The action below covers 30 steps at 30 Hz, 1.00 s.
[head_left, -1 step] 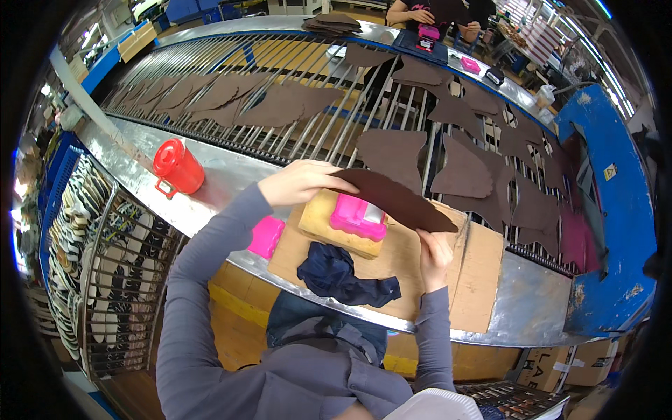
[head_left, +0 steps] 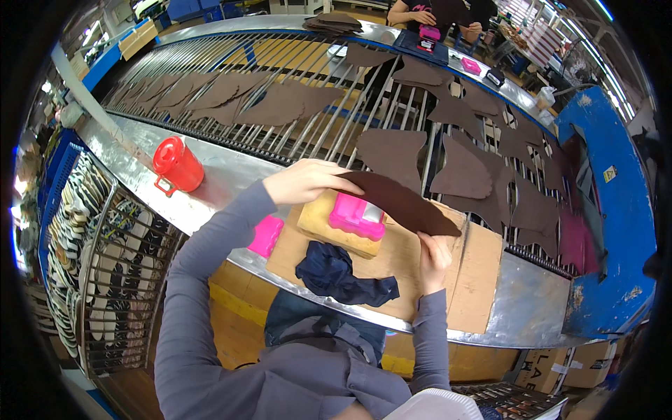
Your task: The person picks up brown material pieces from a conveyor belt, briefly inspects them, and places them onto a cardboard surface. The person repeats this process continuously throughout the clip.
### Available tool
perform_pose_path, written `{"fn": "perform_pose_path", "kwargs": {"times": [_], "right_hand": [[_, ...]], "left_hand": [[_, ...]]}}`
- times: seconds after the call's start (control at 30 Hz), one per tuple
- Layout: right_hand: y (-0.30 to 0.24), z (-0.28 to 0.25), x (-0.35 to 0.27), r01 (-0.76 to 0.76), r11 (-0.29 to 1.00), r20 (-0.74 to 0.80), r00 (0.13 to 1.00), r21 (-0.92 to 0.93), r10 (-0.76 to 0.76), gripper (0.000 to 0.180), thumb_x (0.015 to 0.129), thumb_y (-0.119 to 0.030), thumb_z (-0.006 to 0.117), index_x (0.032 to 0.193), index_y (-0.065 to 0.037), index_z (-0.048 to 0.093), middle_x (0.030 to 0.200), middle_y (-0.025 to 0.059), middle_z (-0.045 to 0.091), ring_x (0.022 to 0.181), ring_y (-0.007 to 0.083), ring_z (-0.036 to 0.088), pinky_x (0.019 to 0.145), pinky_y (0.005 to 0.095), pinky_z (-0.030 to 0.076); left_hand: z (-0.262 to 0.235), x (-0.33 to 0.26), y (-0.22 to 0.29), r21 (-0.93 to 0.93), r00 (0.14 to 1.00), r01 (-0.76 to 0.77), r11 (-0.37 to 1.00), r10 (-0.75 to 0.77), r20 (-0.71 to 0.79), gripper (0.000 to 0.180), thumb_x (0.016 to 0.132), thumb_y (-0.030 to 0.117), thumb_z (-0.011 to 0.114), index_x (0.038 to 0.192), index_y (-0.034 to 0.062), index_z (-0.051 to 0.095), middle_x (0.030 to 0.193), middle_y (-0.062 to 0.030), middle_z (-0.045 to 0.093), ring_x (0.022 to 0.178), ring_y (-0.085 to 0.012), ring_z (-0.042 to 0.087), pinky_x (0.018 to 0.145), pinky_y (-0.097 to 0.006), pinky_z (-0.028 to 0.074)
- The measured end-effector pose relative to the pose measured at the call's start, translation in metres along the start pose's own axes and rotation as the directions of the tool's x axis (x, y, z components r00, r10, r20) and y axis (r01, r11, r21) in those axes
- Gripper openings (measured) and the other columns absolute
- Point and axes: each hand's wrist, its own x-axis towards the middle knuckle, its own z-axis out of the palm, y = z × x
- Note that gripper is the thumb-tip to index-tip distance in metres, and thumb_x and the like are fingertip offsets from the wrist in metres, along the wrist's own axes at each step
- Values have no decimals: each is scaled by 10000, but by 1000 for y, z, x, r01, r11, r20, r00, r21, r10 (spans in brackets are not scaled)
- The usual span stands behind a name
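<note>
A dark brown flat cut piece of sheet material is stretched between my two hands above the bench. My left hand pinches its left end, thumb on the near side. At the lower right corner, the fingers of my right hand grip the edge. Beneath the piece, a pink plastic box-like holder sits on a yellowish block. That block stands on a cardboard sheet. A crumpled navy cloth lies on the cardboard, close to my body.
Similar brown pieces lie across a conveyor of metal rods. A red lidded can and a pink object are at left. A blue machine borders the right. A rack of shoe soles stands lower left. Another person's hand is opposite.
My hands and the brown piece have shifted very slightly to the right. The grip of both hands looks the same.
</note>
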Motion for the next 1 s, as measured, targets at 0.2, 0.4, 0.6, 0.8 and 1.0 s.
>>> {"fn": "perform_pose_path", "kwargs": {"times": [0.2, 0.4, 0.6, 0.8, 1.0], "right_hand": [[17, -29, -21, -121, 989, -125, 986, -89, 110, 156, 785, 91, 671, 891, -22, 681, 826, 123, 648, 758, 238, 641, 673, 310, 499], [19, -122, 8, 2, 959, -177, 983, -282, -54, 198, 725, 144, 644, 864, 4, 664, 867, 138, 664, 789, 271, 631, 708, 339, 497], [4, -167, 86, 35, 957, -166, 982, -287, -86, 218, 728, 139, 628, 902, 11, 661, 866, 135, 654, 815, 272, 622, 745, 330, 490], [45, -62, 172, -421, 896, 144, 904, 137, 403, 193, 828, 3, 639, 1016, 14, 684, 820, 66, 659, 778, 99, 590, 717, 230, 462], [134, 90, 161, -609, 783, 447, 739, 127, 503, 257, 766, -54, 699, 1021, -31, 716, 747, 98, 691, 688, 121, 632, 659, 269, 499]], "left_hand": [[22, 53, 2, -15, 984, -115, 993, 116, 133, 458, 764, 9, 549, 1185, 163, 643, 1126, -105, 639, 1018, -296, 607, 846, -371, 497], [40, 107, 17, -230, 912, -57, 972, 144, 384, 484, 824, 27, 552, 1291, 151, 573, 1184, -152, 617, 1050, -328, 594, 879, -362, 481], [12, 148, 17, -445, 932, 69, 893, 101, 349, 376, 884, 67, 590, 1260, 56, 588, 1103, -190, 654, 1000, -249, 629, 891, -306, 463], [-3, 126, -85, -759, 925, 298, 578, -373, 79, 321, 855, -22, 590, 1169, 18, 649, 1119, -87, 670, 1009, -139, 616, 908, -278, 477], [44, 64, -193, -668, 721, 586, 459, -671, 173, 381, 785, -73, 636, 1159, -2, 650, 1155, -112, 653, 1048, -166, 605, 945, -294, 462]]}}
